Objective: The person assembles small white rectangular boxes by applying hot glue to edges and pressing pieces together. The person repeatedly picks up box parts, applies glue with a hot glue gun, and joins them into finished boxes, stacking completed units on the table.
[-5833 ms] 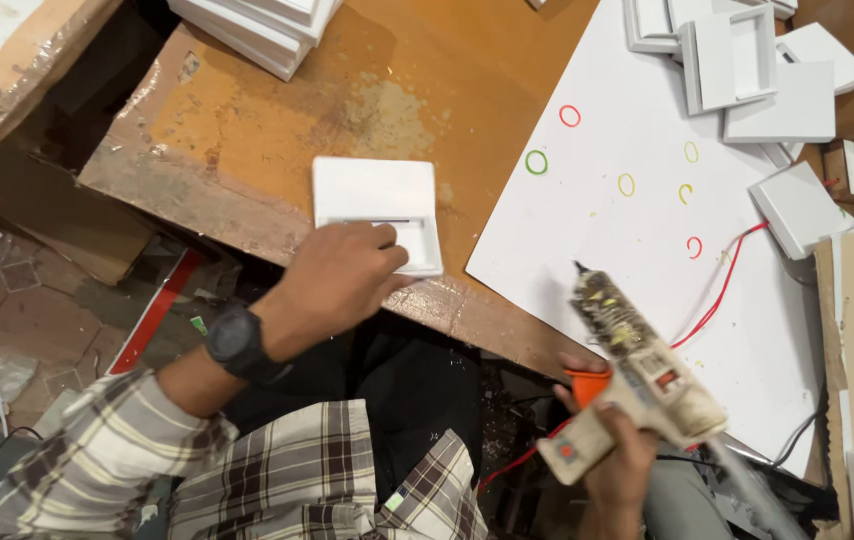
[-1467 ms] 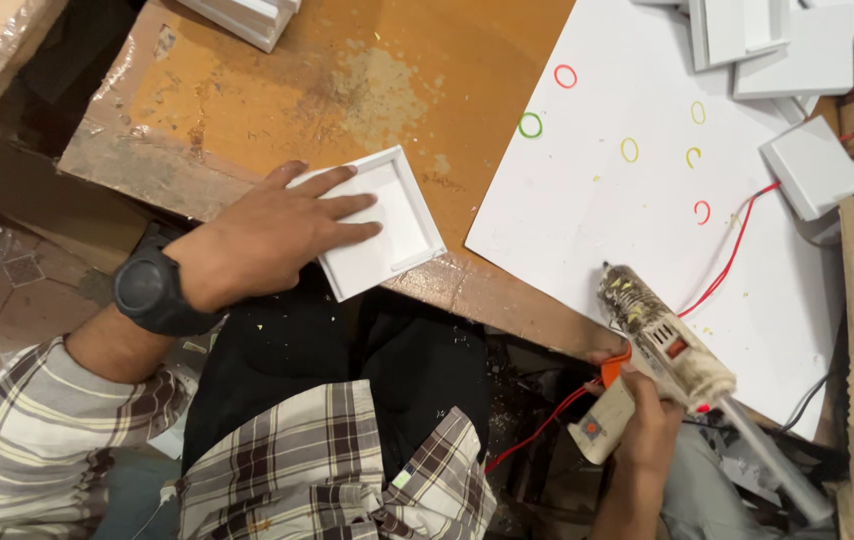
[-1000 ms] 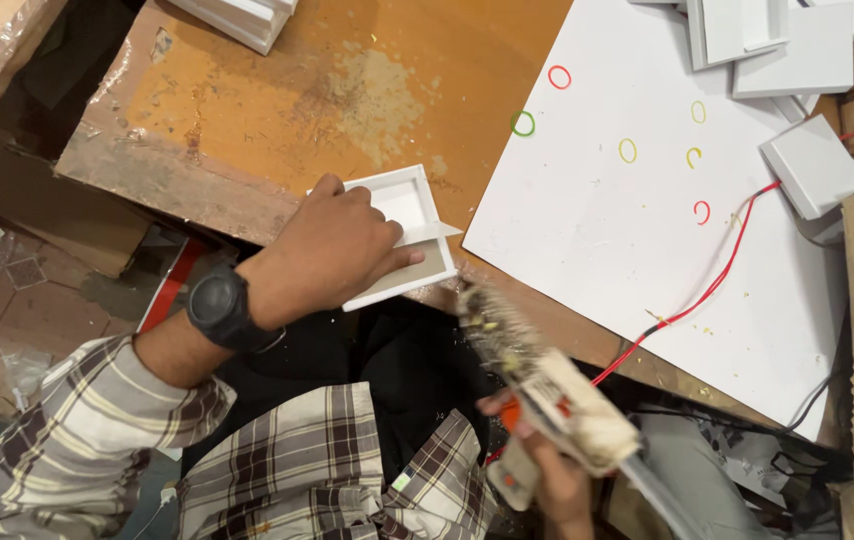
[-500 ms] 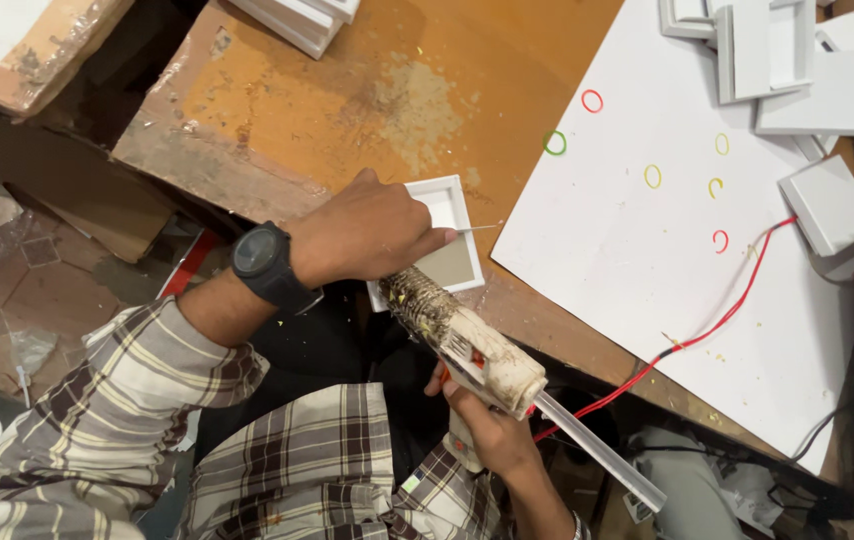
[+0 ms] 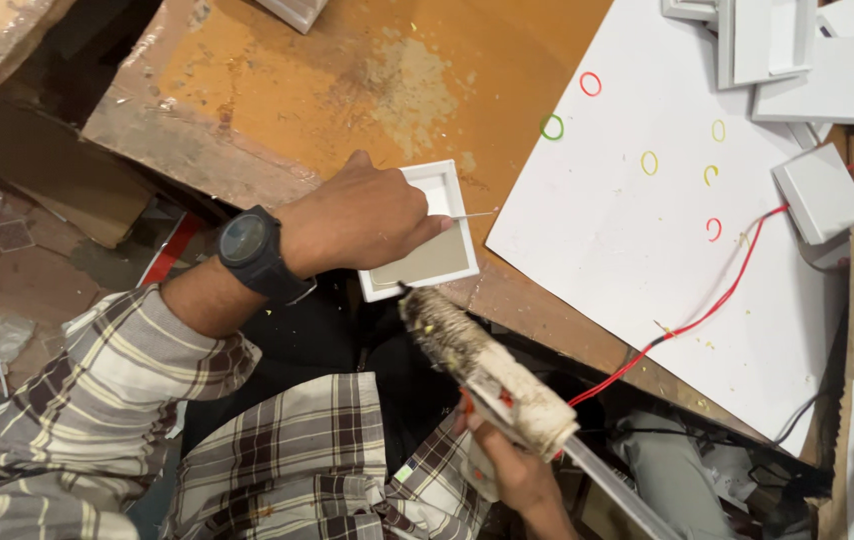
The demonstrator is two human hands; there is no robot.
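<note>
Left hand (image 5: 362, 215) closed over a small white square frame (image 5: 427, 235), pinning it flat at the worktop (image 5: 347, 90) edge. Right hand (image 5: 512, 470), at five o'clock, grips a crusted glue gun (image 5: 482, 370); nozzle touches the frame's lower rim. White sheet (image 5: 647, 250) lies at three o'clock.

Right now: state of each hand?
Left hand: closed on the white square frame, pinning it at the table edge.
Right hand: closed on the glue gun.
</note>
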